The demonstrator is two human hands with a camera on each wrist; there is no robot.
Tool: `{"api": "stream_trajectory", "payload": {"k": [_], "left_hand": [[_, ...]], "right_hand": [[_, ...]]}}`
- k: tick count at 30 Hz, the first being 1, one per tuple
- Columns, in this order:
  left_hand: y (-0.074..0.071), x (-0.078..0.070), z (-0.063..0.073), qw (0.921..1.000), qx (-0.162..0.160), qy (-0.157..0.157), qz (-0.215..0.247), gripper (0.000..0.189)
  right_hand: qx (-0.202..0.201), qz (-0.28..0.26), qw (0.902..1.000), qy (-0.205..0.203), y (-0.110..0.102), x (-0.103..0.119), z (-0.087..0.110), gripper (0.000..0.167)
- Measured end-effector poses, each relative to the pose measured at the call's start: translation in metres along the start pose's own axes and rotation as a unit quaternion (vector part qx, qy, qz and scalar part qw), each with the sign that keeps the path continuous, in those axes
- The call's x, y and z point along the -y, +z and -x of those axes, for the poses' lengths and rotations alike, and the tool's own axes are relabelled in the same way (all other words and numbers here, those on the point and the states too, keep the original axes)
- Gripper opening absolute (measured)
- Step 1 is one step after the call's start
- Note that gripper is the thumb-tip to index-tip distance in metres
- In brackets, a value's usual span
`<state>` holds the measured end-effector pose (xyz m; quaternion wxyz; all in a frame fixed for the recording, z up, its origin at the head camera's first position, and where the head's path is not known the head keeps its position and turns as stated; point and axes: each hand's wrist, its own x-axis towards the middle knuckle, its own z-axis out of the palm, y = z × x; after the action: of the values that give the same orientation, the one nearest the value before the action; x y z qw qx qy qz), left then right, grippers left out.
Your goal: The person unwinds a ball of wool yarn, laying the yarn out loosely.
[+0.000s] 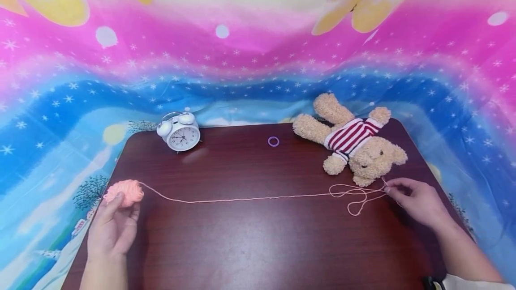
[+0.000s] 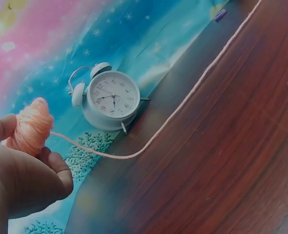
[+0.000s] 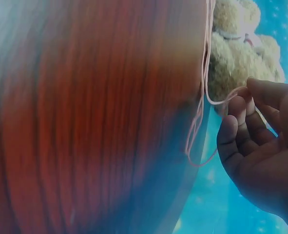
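My left hand [image 1: 114,227] holds a ball of peach yarn [image 1: 128,193] over the table's left side, thumb on one face and fingers beneath. From the ball a long strand of yarn [image 1: 242,199] runs right across the tabletop. It ends in loose loops [image 1: 356,200] near my right hand [image 1: 417,200], which pinches the strand between thumb and forefinger. In the right wrist view, the yarn [image 3: 202,97] hangs from those fingertips, the other fingers curling below. Just beyond the right hand is the head of a teddy bear [image 1: 372,158], lying on its back in a red-and-white striped shirt.
A white twin-bell alarm clock [image 1: 183,135] stands at the back left of the dark wooden table [image 1: 225,245]. A small purple ring [image 1: 273,141] lies near the back middle. Patterned cloth [image 1: 250,66] rises behind and along both sides.
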<state>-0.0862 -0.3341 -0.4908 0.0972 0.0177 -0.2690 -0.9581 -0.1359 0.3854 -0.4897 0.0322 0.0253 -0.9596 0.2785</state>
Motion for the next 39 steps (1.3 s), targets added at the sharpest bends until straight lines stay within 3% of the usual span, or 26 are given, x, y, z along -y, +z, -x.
{"api": "stream_trajectory", "payload": {"k": [7,19,28,34,39], "left_hand": [[0.009,0.007,0.0,0.9989,-0.02,-0.001,-0.042,0.03],[0.027,0.025,-0.002,0.996,-0.014,-0.004,-0.088,0.029],[0.037,0.038,-0.003,0.9896,0.002,-0.017,-0.143,0.036],[0.042,0.046,-0.001,0.9833,0.035,-0.031,-0.176,0.04],[0.049,0.054,-0.003,0.9781,0.041,-0.032,-0.201,0.041]], "right_hand": [[0.022,-0.024,0.9993,-0.018,0.004,0.012,-0.005,0.025],[0.003,-0.035,0.9986,-0.04,0.006,0.042,-0.013,0.025],[0.02,-0.074,0.9959,-0.049,0.029,0.077,-0.024,0.027],[0.033,-0.143,0.9872,-0.064,0.05,0.108,-0.032,0.024],[0.045,-0.189,0.9779,-0.078,0.07,0.13,-0.038,0.024]]}}
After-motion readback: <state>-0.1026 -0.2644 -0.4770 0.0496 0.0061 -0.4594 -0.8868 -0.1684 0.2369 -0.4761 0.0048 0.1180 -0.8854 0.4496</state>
